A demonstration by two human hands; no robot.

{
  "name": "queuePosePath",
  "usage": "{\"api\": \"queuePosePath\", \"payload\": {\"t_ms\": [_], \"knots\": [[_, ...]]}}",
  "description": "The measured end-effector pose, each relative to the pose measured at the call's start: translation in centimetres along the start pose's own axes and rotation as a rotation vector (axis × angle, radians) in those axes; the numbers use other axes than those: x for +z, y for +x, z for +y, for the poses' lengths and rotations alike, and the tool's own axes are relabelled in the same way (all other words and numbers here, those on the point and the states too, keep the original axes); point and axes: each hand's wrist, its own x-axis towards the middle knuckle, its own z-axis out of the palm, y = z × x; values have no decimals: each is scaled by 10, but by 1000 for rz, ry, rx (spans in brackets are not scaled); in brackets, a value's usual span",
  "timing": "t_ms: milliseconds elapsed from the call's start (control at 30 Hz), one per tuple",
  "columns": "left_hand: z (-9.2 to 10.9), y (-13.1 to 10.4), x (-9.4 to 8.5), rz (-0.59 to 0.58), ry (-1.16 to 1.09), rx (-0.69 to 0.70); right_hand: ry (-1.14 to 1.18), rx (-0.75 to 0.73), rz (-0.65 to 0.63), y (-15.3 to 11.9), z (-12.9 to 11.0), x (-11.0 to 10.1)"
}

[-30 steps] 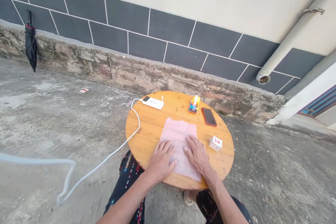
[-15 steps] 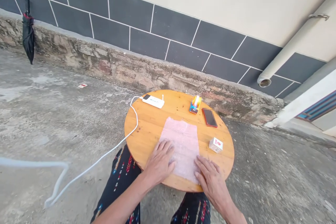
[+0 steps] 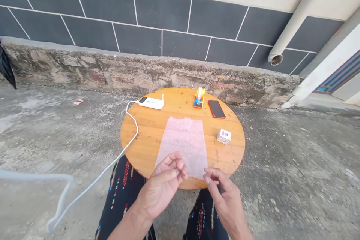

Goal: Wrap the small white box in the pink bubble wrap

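A pink, see-through sheet [image 3: 184, 138] that looks like bubble wrap lies flat on the round wooden table [image 3: 140, 127]. Over its near left part is my left hand [image 3: 164, 185], palm turned upward, fingers loosely curled and slightly apart, nothing visible in them. My right hand [image 3: 226, 198] is by the sheet's near right corner. Its thumb and index finger are bent with a gap between them, and I see nothing held. Whether those fingertips touch the sheet's edge, I cannot tell.
On the table are a white power strip [image 3: 151, 102] with its cord, a tape dispenser [image 3: 199, 98], a red-edged phone [image 3: 216, 109] and a small white box [image 3: 224, 136]. A wall with dark tiles [image 3: 180, 45] stands behind; a black umbrella [image 3: 6, 67] leans at left.
Both hands have come up from lying flat on the sheet. My left hand has rolled palm up with its fingers curling; my right hand's fingers have bent. The camera view has shifted.
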Motion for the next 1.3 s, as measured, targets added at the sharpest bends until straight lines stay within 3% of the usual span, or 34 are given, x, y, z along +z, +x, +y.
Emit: {"api": "queuePosePath", "payload": {"t_ms": [133,300,700,1067,1300], "knots": [[-7,-6,9,-48,-308,-130,128,-77,-9,0,-25,8],[-12,-8,11,-63,-528,-169,232,-141,-106,5,-44,6],[-8,-20,12,-119,-338,-124,438,-82,-237,3,-62,7],[-5,-26,19,-118,-280,-208,221,-230,-155,-1,-63,-1],[-13,-32,18,-115,-342,-500,-214,-596,-191,7,-60,-10]]}}
